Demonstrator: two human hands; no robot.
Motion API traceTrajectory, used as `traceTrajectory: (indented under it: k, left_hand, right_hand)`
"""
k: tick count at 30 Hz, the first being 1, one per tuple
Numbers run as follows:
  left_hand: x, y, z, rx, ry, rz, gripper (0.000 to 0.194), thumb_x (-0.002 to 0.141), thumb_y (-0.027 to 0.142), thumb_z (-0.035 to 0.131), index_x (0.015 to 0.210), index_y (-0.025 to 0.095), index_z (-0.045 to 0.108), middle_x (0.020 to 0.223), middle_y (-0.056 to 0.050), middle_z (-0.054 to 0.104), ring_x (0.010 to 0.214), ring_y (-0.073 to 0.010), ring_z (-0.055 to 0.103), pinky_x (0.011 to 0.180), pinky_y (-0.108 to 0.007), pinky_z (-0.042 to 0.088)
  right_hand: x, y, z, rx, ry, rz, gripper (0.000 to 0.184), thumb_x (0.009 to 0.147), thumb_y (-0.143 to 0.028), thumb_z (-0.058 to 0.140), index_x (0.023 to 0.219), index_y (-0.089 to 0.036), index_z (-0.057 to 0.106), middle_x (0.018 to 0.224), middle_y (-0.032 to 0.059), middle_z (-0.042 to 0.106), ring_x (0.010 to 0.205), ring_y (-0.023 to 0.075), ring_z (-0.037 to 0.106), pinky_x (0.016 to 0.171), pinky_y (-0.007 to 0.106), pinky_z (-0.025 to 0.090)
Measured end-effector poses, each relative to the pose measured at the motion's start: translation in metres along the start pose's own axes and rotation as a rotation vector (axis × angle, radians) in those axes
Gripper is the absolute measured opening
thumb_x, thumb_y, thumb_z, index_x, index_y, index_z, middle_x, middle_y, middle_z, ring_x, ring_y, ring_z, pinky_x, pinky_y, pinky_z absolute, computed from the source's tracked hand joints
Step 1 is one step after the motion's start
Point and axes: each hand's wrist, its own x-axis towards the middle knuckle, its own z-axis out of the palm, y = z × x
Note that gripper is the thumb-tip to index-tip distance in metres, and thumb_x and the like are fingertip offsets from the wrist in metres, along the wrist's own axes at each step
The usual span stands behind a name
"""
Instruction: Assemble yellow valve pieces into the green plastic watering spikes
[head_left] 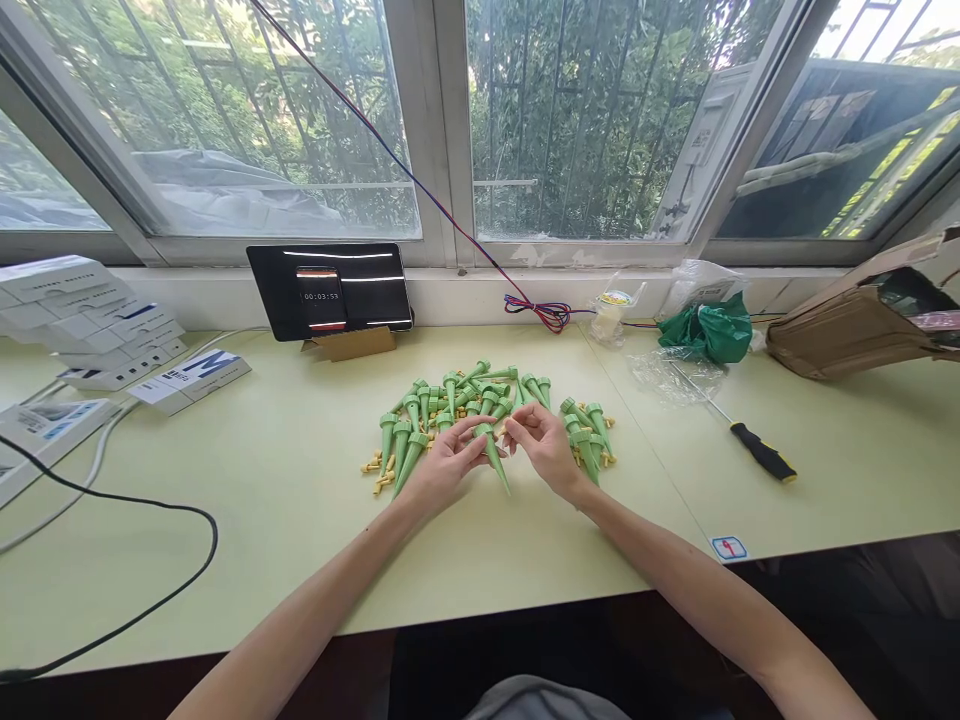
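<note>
My left hand is closed round a green plant watering spike, which hangs tilted with its point down and to the right. Close by, my right hand pinches what looks like a small yellow plastic fitting beside the spike's capped top; the fingers partly hide it. Behind both hands lies a pile of green watering spikes with ribbed caps. Small yellow fittings are scattered at the pile's left edge, and more lie among the spikes at the right.
A screwdriver, a green plastic bag and a cardboard box are at the right. A tablet showing a timer leans at the back. White boxes and a black cable occupy the left.
</note>
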Motion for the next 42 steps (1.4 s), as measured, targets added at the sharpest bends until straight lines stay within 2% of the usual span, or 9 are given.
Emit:
traceTrajectory:
  k: [5,17,34,38,42]
  left_hand:
    - [-0.001,0.002,0.001,0.028,0.021,0.001,0.038,0.088,0.036,0.068,0.123,0.022,0.062,0.091,-0.003,0.067,0.088,-0.021,0.071,0.092,-0.044,0.056]
    - [-0.001,0.004,0.001,0.021,0.027,-0.006,0.04,0.087,0.037,0.068,0.121,0.019,0.059,0.1,-0.005,0.069,0.092,-0.0222,0.071,0.093,-0.045,0.055]
    - [-0.001,0.004,0.0,0.063,0.054,0.034,0.039,0.085,0.038,0.07,0.12,0.021,0.063,0.088,-0.003,0.069,0.084,-0.0209,0.071,0.092,-0.044,0.055]
    - [-0.001,0.004,0.0,0.105,0.079,0.028,0.041,0.084,0.039,0.07,0.12,0.021,0.064,0.083,-0.002,0.068,0.083,-0.0205,0.07,0.09,-0.044,0.056]
    - [-0.002,0.005,0.0,0.151,0.092,0.025,0.042,0.083,0.041,0.07,0.12,0.022,0.065,0.082,-0.002,0.067,0.082,-0.0197,0.067,0.086,-0.039,0.056]
  right_hand:
    - [-0.001,0.001,0.0,-0.03,0.013,0.03,0.026,0.082,-0.04,0.072,0.08,-0.019,0.056,0.072,0.0012,0.065,0.06,0.0133,0.061,0.056,0.027,0.051]
    - [-0.001,0.003,0.0,-0.083,0.032,0.025,0.029,0.081,-0.043,0.072,0.08,-0.02,0.055,0.075,0.0019,0.065,0.06,0.0137,0.06,0.056,0.028,0.052]
    - [-0.002,0.011,-0.003,-0.072,-0.026,-0.003,0.027,0.086,-0.043,0.068,0.084,-0.02,0.053,0.073,-0.0004,0.062,0.061,0.0138,0.063,0.06,0.03,0.056]
    - [-0.003,0.011,-0.002,-0.14,-0.021,-0.006,0.029,0.087,-0.046,0.066,0.083,-0.021,0.052,0.072,0.0,0.062,0.06,0.0149,0.063,0.058,0.029,0.055]
    - [-0.005,0.009,-0.002,-0.271,-0.02,-0.023,0.03,0.089,-0.048,0.062,0.082,-0.021,0.052,0.069,-0.0013,0.059,0.055,0.0132,0.059,0.052,0.026,0.048]
